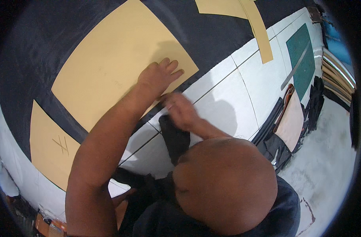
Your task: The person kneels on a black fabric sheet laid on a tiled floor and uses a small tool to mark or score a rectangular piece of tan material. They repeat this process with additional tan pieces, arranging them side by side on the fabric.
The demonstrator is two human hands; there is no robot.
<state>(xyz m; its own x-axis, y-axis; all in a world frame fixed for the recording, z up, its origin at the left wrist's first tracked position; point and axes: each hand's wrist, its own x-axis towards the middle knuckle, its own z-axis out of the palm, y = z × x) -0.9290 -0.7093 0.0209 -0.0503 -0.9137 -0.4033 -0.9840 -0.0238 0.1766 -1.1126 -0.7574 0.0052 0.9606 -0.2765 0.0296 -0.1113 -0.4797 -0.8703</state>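
Note:
A large tan sheet with curved edges (pixel 121 39), like a card pattern, lies flat on black sheet material (pixel 34 43). My left hand (pixel 158 76) rests on the sheet near its right corner, fingers spread. Just below, at the sheet's near edge, my right hand (pixel 182 112) is closed and slightly blurred. A small dark thing seems to show at its fingertips; I cannot make out what it is. Below this hand is a black piece (pixel 174 138), perhaps cloth or leather. A smaller tan piece (pixel 50 146) with pen marks lies at the left.
More tan pieces (pixel 261 39) lie at the top right, one overhanging onto white tiles (pixel 216 89). Farther right are a green mat (pixel 303 51), a metal ruler (pixel 295 67) and folded pale material (pixel 291 122). A person's bare head (pixel 228 185) and dark shirt fill the lower middle.

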